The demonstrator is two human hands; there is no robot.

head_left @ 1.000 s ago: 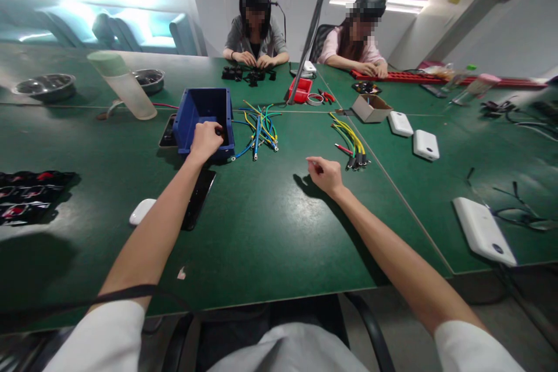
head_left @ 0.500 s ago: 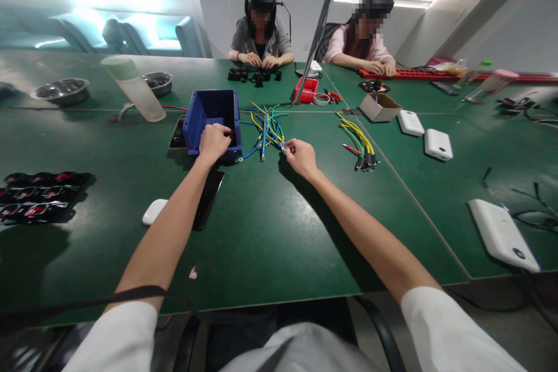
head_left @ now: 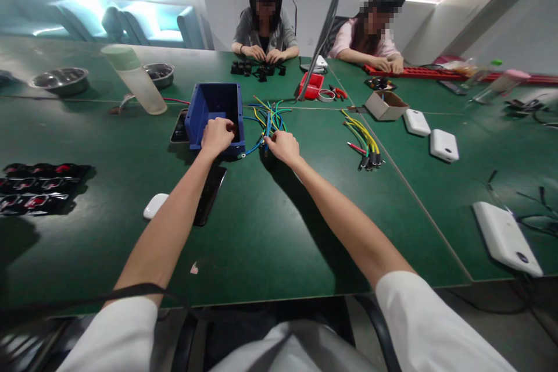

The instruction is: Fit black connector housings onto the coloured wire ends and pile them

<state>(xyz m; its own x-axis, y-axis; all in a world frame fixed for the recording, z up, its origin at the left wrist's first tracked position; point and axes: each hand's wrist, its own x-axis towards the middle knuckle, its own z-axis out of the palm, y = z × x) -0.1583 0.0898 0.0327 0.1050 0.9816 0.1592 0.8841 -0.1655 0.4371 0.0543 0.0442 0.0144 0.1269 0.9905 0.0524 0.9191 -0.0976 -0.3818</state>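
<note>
My left hand [head_left: 218, 136] reaches over the front lip of a blue plastic bin [head_left: 197, 106]. Its fingers are curled together inside, and what they hold, if anything, is hidden. To the right of the bin lies a loose pile of blue, yellow and green cables [head_left: 271, 113], several with metal ring terminals at their ends. My right hand [head_left: 285, 146] is at the near side of this pile, thumb and fingers closed on the end of a cable. A second bunch, yellow and green cables with black-sleeved ends [head_left: 369, 142], lies farther right beside a red pen-like piece [head_left: 356, 148].
A black phone [head_left: 210, 196] and white case [head_left: 156, 206] lie near my left forearm. Behind the bin stand a bottle [head_left: 142, 90] and metal bowls [head_left: 61, 80]. A small carton [head_left: 386, 106] and white devices [head_left: 443, 145] are at right. Two people work across the table.
My right hand has moved left along the near side of the cable pile. My left hand stays in the bin with little change. The view has tilted slightly down.
</note>
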